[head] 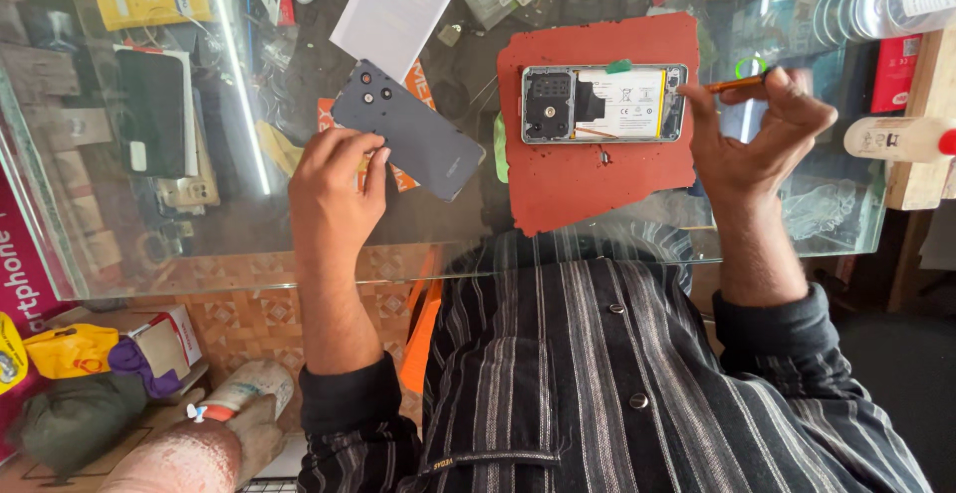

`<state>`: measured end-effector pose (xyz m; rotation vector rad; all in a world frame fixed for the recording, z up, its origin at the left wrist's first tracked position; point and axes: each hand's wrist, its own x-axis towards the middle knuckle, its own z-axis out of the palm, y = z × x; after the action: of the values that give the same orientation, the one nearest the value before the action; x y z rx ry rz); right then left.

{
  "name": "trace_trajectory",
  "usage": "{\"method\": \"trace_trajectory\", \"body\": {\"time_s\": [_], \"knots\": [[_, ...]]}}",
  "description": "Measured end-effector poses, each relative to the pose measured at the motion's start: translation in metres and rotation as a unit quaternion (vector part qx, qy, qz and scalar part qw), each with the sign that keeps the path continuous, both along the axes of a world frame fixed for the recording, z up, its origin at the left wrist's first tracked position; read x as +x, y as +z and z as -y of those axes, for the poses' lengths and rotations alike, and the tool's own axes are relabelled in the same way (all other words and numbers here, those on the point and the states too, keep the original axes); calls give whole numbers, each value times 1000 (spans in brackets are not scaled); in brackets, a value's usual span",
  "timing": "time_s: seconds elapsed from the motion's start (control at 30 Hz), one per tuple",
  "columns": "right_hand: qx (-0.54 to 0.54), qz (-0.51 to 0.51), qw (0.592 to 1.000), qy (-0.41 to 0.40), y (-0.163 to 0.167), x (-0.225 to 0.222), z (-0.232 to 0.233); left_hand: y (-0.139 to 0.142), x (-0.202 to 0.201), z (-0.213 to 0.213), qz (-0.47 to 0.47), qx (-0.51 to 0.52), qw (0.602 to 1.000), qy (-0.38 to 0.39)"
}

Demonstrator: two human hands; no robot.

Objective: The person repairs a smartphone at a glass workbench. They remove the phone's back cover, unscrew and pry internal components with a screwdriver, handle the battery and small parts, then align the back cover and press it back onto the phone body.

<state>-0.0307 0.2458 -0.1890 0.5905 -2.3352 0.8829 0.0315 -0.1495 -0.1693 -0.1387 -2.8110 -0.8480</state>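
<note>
My left hand (pixel 334 179) grips the near end of a dark grey phone back cover (pixel 408 127) and holds it just over the glass counter (pixel 249 244). My right hand (pixel 762 129) pinches a thin orange-handled screwdriver (pixel 735 83) beside the right end of an opened phone (pixel 602 104). The phone lies back-up on a red work mat (pixel 597 169), showing its white battery and dark camera module. A small screw (pixel 604 157) rests on the mat just below the phone.
A white card (pixel 398 5) lies under the cover's far end. Phones and boxes fill the shelf beneath the glass. A white bottle (pixel 896 137) lies on a wooden block at right. Bags sit on the floor at lower left.
</note>
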Motion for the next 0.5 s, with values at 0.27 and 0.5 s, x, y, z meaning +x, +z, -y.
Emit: {"method": "trace_trajectory", "body": {"time_s": [0.27, 0.5], "knots": [[-55, 63, 996, 24, -4, -2, -4, -6, -14, -2, 6, -70, 997, -27], [-28, 36, 998, 31, -3, -5, -5, -17, -28, -1, -12, -129, 990, -50]]}}
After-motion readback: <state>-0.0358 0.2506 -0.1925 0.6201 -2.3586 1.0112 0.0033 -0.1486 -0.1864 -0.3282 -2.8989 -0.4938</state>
